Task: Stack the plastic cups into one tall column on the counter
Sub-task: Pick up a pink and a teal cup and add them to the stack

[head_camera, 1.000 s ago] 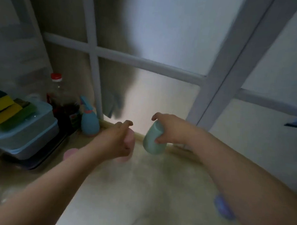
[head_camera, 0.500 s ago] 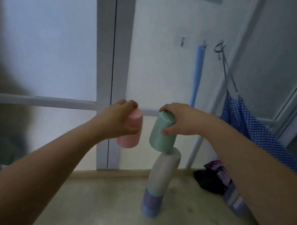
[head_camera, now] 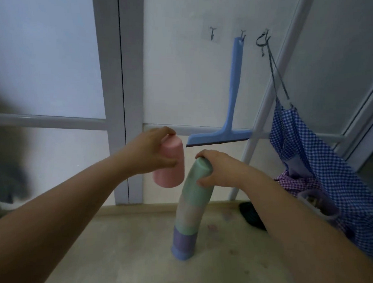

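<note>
**Green cup seated, pink cup waiting beside the column**

The column (head_camera: pixel 187 218) of upturned plastic cups stands on the pale counter (head_camera: pixel 116 256), a purple cup (head_camera: pixel 183 244) at its foot and a green cup (head_camera: pixel 197 184) on top, leaning a little toward the right. The right hand (head_camera: pixel 217 170) curls over that top cup, thumb on the near wall and fingers wrapped across its closed base. The left hand (head_camera: pixel 151 153) holds a pink cup (head_camera: pixel 170 166) mouth-down in the air just beside the column's top, fingers closed around its upper half.

These cups look light, thin-walled and smooth (likely slippery and quick to tip), so a grip near the closed base, as both hands have now, seems safest; squeezing near the open rim would probably flex it. The lean suggests the tower could topple under any sideways push.

Room is fair in front and to the left. Behind stands a window frame (head_camera: pixel 119 95), with a blue squeegee (head_camera: pixel 232 96) hanging just above the hands; a checked cloth (head_camera: pixel 321 168) crowds the right.
</note>
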### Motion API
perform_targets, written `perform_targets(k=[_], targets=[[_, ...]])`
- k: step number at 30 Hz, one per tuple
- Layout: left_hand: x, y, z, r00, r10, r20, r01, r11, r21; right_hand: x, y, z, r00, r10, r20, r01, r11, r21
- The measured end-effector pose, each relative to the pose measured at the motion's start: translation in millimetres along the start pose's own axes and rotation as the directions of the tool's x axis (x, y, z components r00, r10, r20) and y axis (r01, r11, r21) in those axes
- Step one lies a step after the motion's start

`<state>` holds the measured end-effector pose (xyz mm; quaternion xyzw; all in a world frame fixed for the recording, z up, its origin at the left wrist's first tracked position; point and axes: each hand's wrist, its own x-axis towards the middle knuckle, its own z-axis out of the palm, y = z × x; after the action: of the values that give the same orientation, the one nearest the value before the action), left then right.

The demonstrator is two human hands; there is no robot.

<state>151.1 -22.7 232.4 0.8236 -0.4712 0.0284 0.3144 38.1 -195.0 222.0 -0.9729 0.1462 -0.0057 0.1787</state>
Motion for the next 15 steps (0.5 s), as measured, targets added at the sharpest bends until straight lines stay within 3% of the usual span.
perform_targets(k=[10,15], targets=[[33.9,50.9,-9.0,0.988,0.132,-0.082,-0.123,0.987,0.104,-27.9,26.0,-32.5,1.000,0.019,-0.023,-0.018,0.999,0.051],[45.1,79.3,-8.5,0.979,0.134,-0.153,-0.140,0.990,-0.026,-43.2,45.0,-49.1,0.997,0.045,-0.069,-0.040,0.997,0.063]])
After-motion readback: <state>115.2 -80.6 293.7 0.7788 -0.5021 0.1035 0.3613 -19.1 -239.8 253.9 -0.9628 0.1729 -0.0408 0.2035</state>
